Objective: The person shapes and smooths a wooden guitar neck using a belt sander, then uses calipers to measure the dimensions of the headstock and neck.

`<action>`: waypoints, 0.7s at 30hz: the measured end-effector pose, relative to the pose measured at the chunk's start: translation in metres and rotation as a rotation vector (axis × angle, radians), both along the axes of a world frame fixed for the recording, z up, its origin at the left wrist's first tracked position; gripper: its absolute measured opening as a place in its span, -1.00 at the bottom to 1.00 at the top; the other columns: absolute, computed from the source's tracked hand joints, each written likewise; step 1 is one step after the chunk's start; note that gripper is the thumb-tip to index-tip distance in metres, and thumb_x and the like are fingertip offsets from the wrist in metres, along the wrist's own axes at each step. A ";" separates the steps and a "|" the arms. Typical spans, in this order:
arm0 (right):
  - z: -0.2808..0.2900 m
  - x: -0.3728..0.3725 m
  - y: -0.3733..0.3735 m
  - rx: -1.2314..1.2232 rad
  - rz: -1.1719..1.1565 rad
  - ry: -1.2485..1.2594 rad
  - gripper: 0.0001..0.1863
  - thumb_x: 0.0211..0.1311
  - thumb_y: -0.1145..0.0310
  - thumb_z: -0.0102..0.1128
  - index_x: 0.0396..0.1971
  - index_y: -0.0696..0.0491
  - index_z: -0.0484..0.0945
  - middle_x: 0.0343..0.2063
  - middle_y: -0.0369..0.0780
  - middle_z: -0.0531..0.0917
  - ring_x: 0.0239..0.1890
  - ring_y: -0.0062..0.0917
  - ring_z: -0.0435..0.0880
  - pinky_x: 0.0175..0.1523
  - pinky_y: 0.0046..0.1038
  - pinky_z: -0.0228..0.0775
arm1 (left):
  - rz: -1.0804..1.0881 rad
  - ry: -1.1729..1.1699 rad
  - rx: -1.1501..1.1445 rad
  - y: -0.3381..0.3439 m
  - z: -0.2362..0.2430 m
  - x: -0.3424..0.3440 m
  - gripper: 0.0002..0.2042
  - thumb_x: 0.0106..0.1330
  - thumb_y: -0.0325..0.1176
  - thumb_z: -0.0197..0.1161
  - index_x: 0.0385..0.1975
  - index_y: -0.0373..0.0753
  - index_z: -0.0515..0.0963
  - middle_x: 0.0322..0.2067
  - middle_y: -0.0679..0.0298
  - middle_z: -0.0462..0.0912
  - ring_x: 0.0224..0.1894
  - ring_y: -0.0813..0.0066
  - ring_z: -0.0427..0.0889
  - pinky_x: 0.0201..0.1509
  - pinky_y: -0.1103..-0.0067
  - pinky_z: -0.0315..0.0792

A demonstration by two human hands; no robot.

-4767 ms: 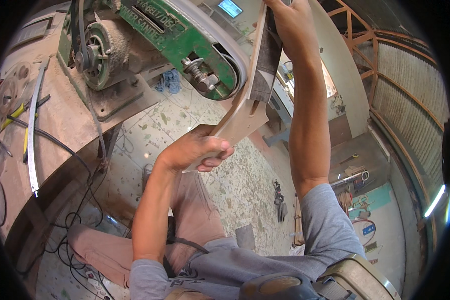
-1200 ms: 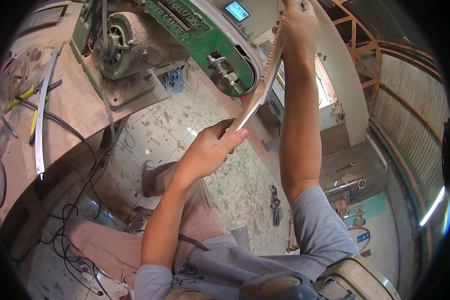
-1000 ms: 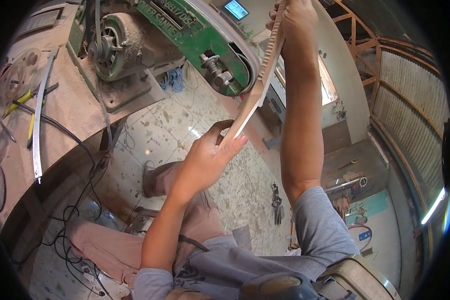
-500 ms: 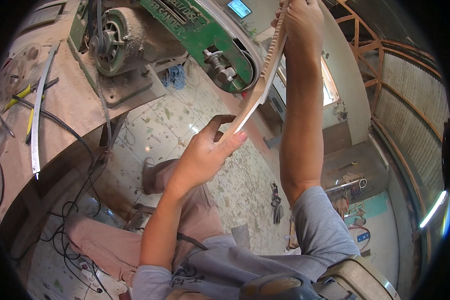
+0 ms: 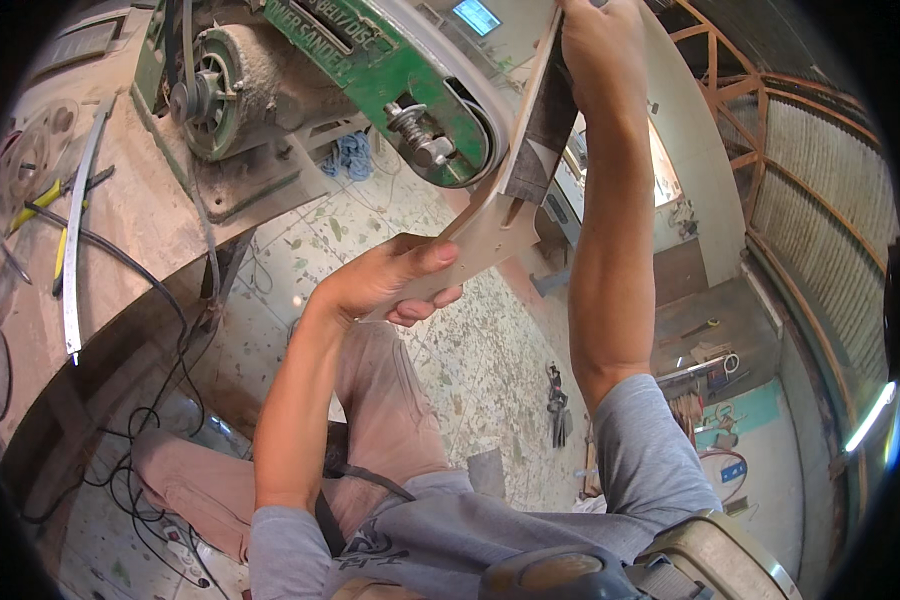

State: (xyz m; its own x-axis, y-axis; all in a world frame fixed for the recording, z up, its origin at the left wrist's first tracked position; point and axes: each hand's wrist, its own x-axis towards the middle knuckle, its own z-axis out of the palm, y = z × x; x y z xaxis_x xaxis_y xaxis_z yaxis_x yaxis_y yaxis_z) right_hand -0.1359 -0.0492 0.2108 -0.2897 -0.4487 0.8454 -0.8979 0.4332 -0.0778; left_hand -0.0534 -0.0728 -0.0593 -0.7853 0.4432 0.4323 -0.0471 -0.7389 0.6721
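Note:
A long, flat wooden piece [image 5: 495, 240] slants between my two hands, with a pale broad end bearing small holes and a dark section farther up. My left hand [image 5: 385, 285] is closed round the pale lower end, thumb on top and fingertips beneath. Near the upper edge, my right hand [image 5: 605, 55] grips the far end, its fingers partly hidden. Just left of the piece is the rounded end of a green belt sander [image 5: 460, 130]. The piece's narrow edge lies against or very close to the belt; I cannot tell whether they touch.
A dusty motor [image 5: 225, 85] sits on the wooden bench [image 5: 145, 215] at left, with a metal strip [image 5: 82, 230] and yellow-handled pliers [image 5: 40, 205]. Black cables [image 5: 140, 430] hang down to the floor. A blue cloth [image 5: 348, 155] lies beyond the bench.
The wooden piece has been turned, so its broad face and dark section now show instead of its ridged edge. My left hand has moved slightly left and rolled, with fingers now underneath.

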 end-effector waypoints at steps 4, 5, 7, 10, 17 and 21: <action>-0.001 0.004 -0.003 -0.016 -0.013 -0.028 -0.49 0.38 0.39 0.19 0.26 0.25 0.40 -0.01 0.04 0.66 0.05 -0.21 0.65 0.23 -0.28 0.41 | -0.038 0.001 0.025 -0.002 -0.001 -0.003 -0.43 0.39 0.20 0.30 -0.12 -0.31 0.47 -0.46 0.30 0.51 -0.67 0.74 0.30 -0.71 0.69 0.17; 0.000 0.004 -0.004 -0.029 0.000 -0.026 -0.48 0.37 0.40 0.20 0.27 0.25 0.39 -0.02 0.03 0.66 0.03 -0.21 0.66 0.23 -0.28 0.41 | -0.016 -0.011 0.012 -0.002 -0.001 0.000 -0.41 0.38 0.19 0.31 -0.08 -0.33 0.45 -0.44 0.27 0.52 -0.67 0.72 0.31 -0.70 0.69 0.17; -0.005 0.007 -0.008 -0.045 0.055 -0.107 -0.47 0.36 0.38 0.22 0.27 0.25 0.39 -0.01 0.02 0.65 0.05 -0.23 0.65 0.24 -0.30 0.40 | 0.059 -0.075 0.005 0.004 0.000 0.011 -0.39 0.38 0.17 0.32 -0.03 -0.35 0.44 -0.41 0.24 0.53 -0.66 0.70 0.32 -0.69 0.70 0.18; -0.007 -0.006 -0.012 -0.062 0.111 -0.162 -0.46 0.33 0.33 0.25 0.25 0.22 0.41 -0.12 -0.07 0.65 -0.11 -0.33 0.66 0.07 -0.36 0.48 | 0.207 -0.169 0.011 0.021 0.009 0.033 -0.46 0.44 0.12 0.29 -0.01 -0.33 0.46 -0.41 0.30 0.51 -0.63 0.70 0.34 -0.64 0.71 0.21; -0.005 -0.003 -0.015 -0.096 0.348 -0.598 -0.50 0.28 0.19 0.23 0.16 0.07 0.43 -0.49 -0.37 0.42 -0.66 -0.70 0.40 -0.61 -0.59 0.37 | 0.679 -0.202 -0.037 0.057 0.028 0.066 -0.38 0.48 0.04 0.28 0.29 -0.37 0.41 -0.41 0.31 0.61 -0.49 0.58 0.53 -0.38 0.59 0.44; -0.007 -0.012 -0.009 -0.124 0.601 -0.800 -0.62 0.33 0.07 0.28 -0.03 -0.02 0.45 -0.44 -0.36 0.47 -0.55 -0.69 0.49 -0.59 -0.63 0.41 | 0.849 -0.260 -0.133 0.072 0.035 0.073 -0.32 0.44 0.10 0.28 0.28 -0.37 0.35 -0.43 0.15 0.68 -0.41 0.36 0.66 -0.25 0.44 0.50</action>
State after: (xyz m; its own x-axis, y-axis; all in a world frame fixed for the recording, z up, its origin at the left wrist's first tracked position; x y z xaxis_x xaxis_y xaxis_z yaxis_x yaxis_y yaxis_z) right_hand -0.1476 -0.0583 0.2038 -0.5472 -0.6288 0.5524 -0.6292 -0.1262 -0.7669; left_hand 0.0195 -0.0008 -0.0240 -0.9373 -0.2971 0.1820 0.3171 -0.5109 0.7990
